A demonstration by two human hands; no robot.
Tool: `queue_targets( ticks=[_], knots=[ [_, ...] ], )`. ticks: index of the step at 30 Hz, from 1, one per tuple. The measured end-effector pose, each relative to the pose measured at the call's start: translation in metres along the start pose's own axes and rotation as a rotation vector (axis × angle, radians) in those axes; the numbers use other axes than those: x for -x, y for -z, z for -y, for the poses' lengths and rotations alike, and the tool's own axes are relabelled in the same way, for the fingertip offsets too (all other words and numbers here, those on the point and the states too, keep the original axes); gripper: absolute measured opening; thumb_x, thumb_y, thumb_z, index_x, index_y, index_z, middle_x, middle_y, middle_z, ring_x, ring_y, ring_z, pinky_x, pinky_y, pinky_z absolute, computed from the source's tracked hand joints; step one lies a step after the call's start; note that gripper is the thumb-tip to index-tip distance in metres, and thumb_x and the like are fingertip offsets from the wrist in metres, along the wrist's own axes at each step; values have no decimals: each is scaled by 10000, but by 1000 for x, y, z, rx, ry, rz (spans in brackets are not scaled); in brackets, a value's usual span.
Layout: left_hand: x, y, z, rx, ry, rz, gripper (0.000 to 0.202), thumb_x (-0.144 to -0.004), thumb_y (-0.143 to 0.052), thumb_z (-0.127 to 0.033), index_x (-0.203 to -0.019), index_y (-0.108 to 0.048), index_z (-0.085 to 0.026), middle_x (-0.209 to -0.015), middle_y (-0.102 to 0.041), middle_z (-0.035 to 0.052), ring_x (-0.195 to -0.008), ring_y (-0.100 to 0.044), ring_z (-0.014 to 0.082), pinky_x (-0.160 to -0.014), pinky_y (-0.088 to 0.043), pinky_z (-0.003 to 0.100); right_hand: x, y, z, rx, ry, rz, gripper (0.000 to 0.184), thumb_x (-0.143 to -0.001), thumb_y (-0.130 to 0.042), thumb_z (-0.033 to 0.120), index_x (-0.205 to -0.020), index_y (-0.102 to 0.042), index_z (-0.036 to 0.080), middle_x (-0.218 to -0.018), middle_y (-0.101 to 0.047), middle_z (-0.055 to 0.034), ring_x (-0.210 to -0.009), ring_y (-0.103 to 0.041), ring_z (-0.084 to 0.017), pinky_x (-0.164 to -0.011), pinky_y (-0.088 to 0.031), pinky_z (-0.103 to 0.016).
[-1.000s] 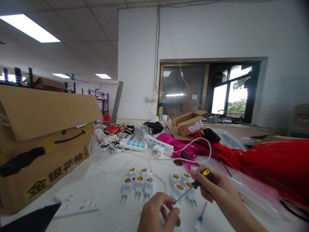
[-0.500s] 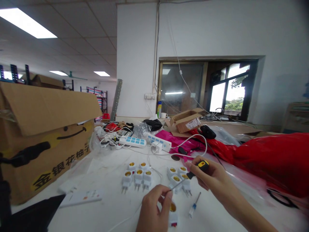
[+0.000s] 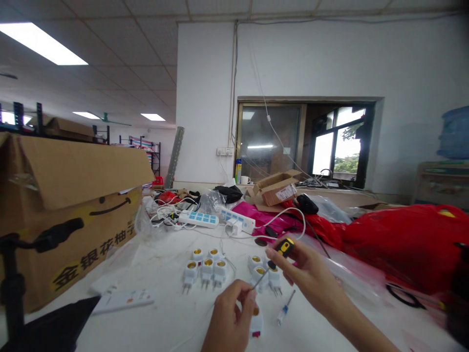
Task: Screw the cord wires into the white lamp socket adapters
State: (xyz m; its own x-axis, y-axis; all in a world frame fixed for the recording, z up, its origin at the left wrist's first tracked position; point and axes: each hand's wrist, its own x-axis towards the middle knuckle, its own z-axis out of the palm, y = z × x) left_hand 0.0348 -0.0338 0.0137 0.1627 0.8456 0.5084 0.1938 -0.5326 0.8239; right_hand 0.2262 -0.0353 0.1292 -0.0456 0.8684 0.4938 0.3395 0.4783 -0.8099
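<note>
My left hand (image 3: 229, 315) is at the bottom middle, its fingers closed on a white lamp socket adapter (image 3: 257, 325) with a brass-coloured socket. My right hand (image 3: 308, 274) grips a yellow-and-black screwdriver (image 3: 282, 248) by the handle. The thin shaft slants down to the left, its tip close to my left fingers. Beside it, a small blue-handled screwdriver (image 3: 283, 308) lies on the white table (image 3: 157, 313). Two groups of white socket adapters stand upright: one (image 3: 205, 271) left of centre, the other (image 3: 262, 276) just beyond the shaft.
A large open cardboard box (image 3: 66, 210) stands at the left. Blue-and-white power strips (image 3: 198, 219) and tangled white cables lie beyond the adapters. Red plastic bags (image 3: 399, 244) fill the right, and a white power strip (image 3: 122, 300) lies at the lower left.
The whole scene has shifted as my head turned. My right hand and the screwdriver now sit further left, with the handle more upright. The adapter in my left hand stays with it.
</note>
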Motion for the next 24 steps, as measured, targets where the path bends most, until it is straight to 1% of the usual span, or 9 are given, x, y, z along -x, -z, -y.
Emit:
queue_targets(
  ticks=[2, 4, 9, 11, 13, 14, 18, 21, 24],
  knots=[
    [-1, 0, 4, 2, -24, 7, 290, -1078, -544, -370, -896, -684, -192, -801, -756, 30, -730, -682, 165, -657, -442, 232, 1, -5, 2, -18, 16, 24, 510, -881, -771, 707, -906, -720, 200, -795, -663, -32, -649, -556, -164, -510, -452, -264],
    [-2, 0, 7, -11, -33, 16, 280, -1075, -538, -352, -889, -678, -195, -802, -751, 25, -745, -683, 172, -696, -460, 248, 0, -10, 3, -40, 19, 53, 514, -884, -764, 711, -904, -690, 203, -758, -634, -12, -642, -563, -165, -531, -476, -272],
    [-2, 4, 7, -83, -67, 5, 275, -1074, -525, -353, -903, -681, -204, -860, -748, 37, -828, -681, 202, -798, -480, 293, 0, -14, 3, -60, 12, 89, 474, -897, -778, 666, -894, -645, 211, -732, -619, 13, -627, -547, -148, -558, -459, -268],
    [-2, 6, 7, -89, -84, 15, 245, -1070, -535, -356, -969, -704, -211, -945, -760, 51, -916, -698, 224, -864, -499, 319, 1, -14, 3, -56, 8, 96, 456, -911, -775, 650, -905, -642, 213, -732, -618, 18, -642, -552, -149, -570, -455, -267],
    [-2, 6, 8, -80, -74, 23, 177, -1020, -616, -344, -1093, -722, -223, -1085, -772, 64, -1039, -705, 251, -959, -512, 352, 2, -13, 1, -49, 5, 102, 449, -919, -771, 646, -926, -647, 214, -746, -625, 18, -662, -569, -155, -584, -462, -269],
    [-1, 6, 10, -76, -57, 22, 219, -970, -678, -325, -1163, -720, -229, -1163, -769, 70, -1109, -699, 267, -1014, -510, 370, 2, -13, 1, -45, 4, 103, 449, -921, -769, 646, -936, -650, 214, -759, -632, 15, -672, -580, -159, -591, -468, -271],
    [5, 8, 22, -85, 7, 88, 630, -770, -825, -234, -1376, -653, -210, -1427, -689, 121, -1354, -616, 322, -1197, -441, 420, 3, -11, -1, -24, 8, 94, 454, -926, -762, 651, -958, -653, 211, -797, -655, 2, -708, -606, -170, -610, -484, -275],
    [8, 9, 30, -104, 53, 167, 725, -724, -826, -211, -1419, -625, -186, -1439, -678, 138, -1359, -617, 325, -1203, -438, 416, 3, -7, -1, -4, 17, 85, 447, -927, -765, 643, -972, -657, 211, -807, -662, -1, -728, -606, -172, -614, -480, -270],
    [8, 9, 35, -124, 134, 182, 717, -713, -807, -203, -1409, -638, -179, -1365, -719, 130, -1305, -654, 319, -1171, -461, 411, 6, -4, 2, 15, 27, 85, 441, -935, -756, 640, -969, -663, 210, -828, -674, -8, -739, -615, -174, -617, -482, -269]
  ],
)
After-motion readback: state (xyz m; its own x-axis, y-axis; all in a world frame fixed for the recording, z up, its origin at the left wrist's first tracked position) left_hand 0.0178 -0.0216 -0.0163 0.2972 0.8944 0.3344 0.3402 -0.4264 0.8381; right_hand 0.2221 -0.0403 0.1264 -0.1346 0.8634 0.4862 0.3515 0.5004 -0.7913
